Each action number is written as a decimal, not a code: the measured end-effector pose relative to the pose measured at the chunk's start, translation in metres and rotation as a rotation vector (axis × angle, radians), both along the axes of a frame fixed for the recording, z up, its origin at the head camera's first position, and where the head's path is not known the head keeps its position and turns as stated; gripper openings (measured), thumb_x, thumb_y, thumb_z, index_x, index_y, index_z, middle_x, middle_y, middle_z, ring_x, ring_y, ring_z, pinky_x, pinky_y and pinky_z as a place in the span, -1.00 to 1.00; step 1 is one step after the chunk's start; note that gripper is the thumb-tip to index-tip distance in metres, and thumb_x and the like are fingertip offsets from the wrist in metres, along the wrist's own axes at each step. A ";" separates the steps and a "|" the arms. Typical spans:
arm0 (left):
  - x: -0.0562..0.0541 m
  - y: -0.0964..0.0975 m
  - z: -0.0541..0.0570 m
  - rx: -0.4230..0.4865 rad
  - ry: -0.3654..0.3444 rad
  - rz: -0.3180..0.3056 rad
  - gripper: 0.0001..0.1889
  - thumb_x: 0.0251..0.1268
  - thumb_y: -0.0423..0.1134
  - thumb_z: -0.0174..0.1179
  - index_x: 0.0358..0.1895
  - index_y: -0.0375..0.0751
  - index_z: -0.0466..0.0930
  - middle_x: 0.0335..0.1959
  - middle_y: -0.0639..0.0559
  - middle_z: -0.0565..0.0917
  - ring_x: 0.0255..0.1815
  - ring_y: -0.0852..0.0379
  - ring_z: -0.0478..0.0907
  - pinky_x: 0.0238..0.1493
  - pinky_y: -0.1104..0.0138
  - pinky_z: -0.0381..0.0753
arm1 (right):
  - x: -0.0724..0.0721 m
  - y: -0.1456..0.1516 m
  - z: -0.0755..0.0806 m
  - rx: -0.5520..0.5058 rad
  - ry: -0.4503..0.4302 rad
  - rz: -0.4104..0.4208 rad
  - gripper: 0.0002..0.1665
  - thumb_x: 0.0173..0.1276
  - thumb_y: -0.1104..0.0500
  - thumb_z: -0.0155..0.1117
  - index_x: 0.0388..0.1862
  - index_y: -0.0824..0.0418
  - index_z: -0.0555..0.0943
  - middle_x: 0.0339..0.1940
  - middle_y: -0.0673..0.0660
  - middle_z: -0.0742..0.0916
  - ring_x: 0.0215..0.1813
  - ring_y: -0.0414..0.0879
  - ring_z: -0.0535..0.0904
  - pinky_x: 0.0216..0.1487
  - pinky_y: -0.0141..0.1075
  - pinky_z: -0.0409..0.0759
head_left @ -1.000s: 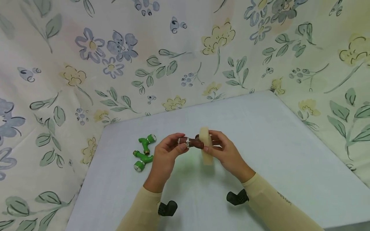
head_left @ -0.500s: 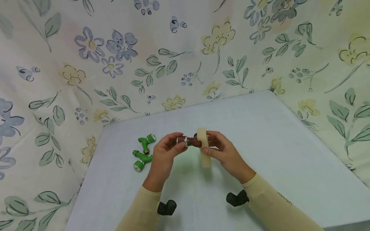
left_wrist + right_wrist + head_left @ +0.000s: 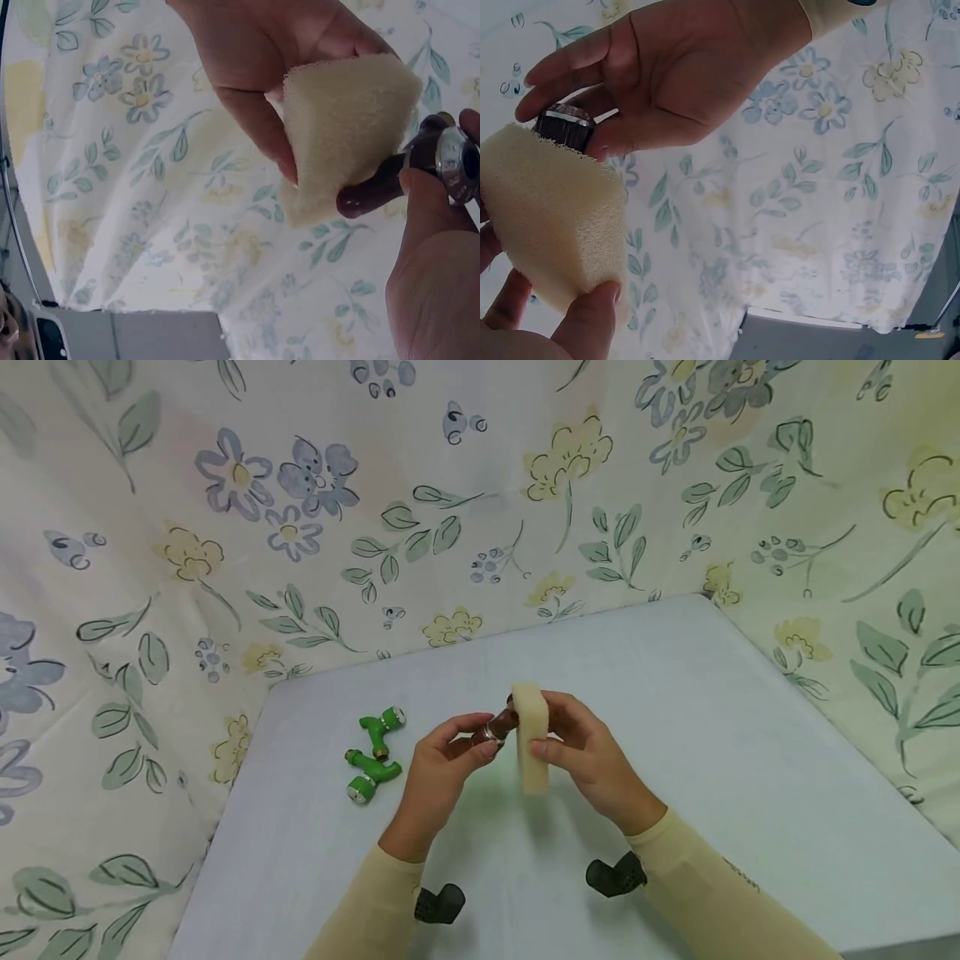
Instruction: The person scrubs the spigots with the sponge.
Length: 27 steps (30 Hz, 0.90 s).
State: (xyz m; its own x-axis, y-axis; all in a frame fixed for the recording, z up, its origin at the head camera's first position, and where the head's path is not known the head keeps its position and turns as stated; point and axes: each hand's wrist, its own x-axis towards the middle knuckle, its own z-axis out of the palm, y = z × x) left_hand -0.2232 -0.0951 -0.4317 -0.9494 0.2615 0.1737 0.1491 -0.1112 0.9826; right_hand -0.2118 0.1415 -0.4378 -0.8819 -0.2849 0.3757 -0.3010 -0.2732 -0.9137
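Observation:
A dark reddish-brown tap [image 3: 502, 724] with a silver collar is pinched between the thumb and fingers of my left hand [image 3: 438, 768], raised over the table. My right hand [image 3: 596, 764] grips a cream-coloured sponge block [image 3: 532, 743], thumb on the near side. In the left wrist view the tap's spout [image 3: 371, 193] lies right at the sponge's face [image 3: 352, 112], spout end overlapping its lower edge. From the right wrist view, the ribbed knob [image 3: 565, 129] shows beyond the sponge's top edge, its remainder hidden behind the sponge.
Two green taps, an upper one [image 3: 378, 739] and a lower one [image 3: 373, 768], lie on the white-covered table [image 3: 315, 827] to the left of my left hand. Black wrist-worn devices [image 3: 442, 904] hang by both sleeves. A floral curtain [image 3: 480, 510] stands behind the table.
My left hand has shifted slightly right and tilted the brown tap, its spout end now pointing up and away behind the sponge. The sponge has turned a little and risen slightly.

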 end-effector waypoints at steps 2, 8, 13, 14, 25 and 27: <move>0.001 0.001 -0.001 -0.053 0.011 -0.007 -0.62 0.48 -0.43 0.44 0.30 -0.28 0.71 0.18 -0.16 0.69 0.08 -0.09 0.70 0.12 0.14 0.78 | 0.001 -0.001 0.002 0.009 0.013 -0.016 -0.33 0.56 0.35 0.38 0.59 0.19 0.46 0.42 0.30 0.58 0.39 0.26 0.48 0.32 -0.11 0.63; 0.005 0.007 0.000 -0.176 0.064 0.013 -0.60 0.42 -0.43 0.48 0.28 -0.19 0.73 0.19 -0.09 0.70 0.11 -0.12 0.70 0.07 0.22 0.78 | 0.002 -0.005 0.003 0.036 0.045 -0.052 -0.28 0.51 0.35 0.47 0.58 0.16 0.47 0.38 0.27 0.60 0.37 0.24 0.51 0.39 -0.07 0.61; 0.007 0.008 -0.001 -0.185 0.073 0.010 -0.60 0.40 -0.46 0.49 0.26 -0.19 0.73 0.18 -0.09 0.68 0.11 -0.12 0.70 0.07 0.22 0.77 | 0.001 -0.006 0.002 0.075 0.059 -0.094 -0.25 0.49 0.35 0.49 0.58 0.15 0.46 0.38 0.22 0.60 0.38 0.20 0.51 0.40 -0.12 0.59; 0.008 0.008 -0.001 -0.182 0.074 0.007 -0.61 0.40 -0.46 0.49 0.25 -0.20 0.73 0.18 -0.09 0.68 0.12 -0.12 0.69 0.08 0.21 0.78 | 0.001 -0.006 0.001 0.087 0.059 -0.106 -0.25 0.49 0.35 0.50 0.58 0.15 0.46 0.37 0.21 0.60 0.38 0.19 0.51 0.40 -0.13 0.60; 0.011 0.009 0.004 -0.142 0.123 -0.055 -0.66 0.43 -0.47 0.46 0.20 -0.23 0.72 0.15 -0.11 0.69 0.16 -0.16 0.69 0.12 0.11 0.78 | -0.011 0.002 -0.006 0.180 0.038 -0.202 -0.28 0.51 0.30 0.50 0.57 0.11 0.47 0.30 0.19 0.62 0.30 0.13 0.54 0.38 -0.09 0.61; 0.012 0.008 0.004 -0.136 0.123 -0.068 -0.67 0.43 -0.48 0.45 0.19 -0.23 0.72 0.14 -0.12 0.70 0.16 -0.17 0.70 0.12 0.10 0.78 | -0.013 0.004 -0.007 0.201 0.014 -0.230 -0.28 0.51 0.26 0.52 0.57 0.11 0.47 0.31 0.18 0.62 0.31 0.11 0.54 0.38 -0.12 0.60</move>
State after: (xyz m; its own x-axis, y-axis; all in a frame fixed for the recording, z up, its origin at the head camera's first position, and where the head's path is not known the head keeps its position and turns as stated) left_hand -0.2114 -0.0868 -0.4272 -0.9026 0.3534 0.2457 0.2655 0.0079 0.9641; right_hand -0.2245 0.1456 -0.4446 -0.9269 -0.1478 0.3450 -0.3474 -0.0104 -0.9377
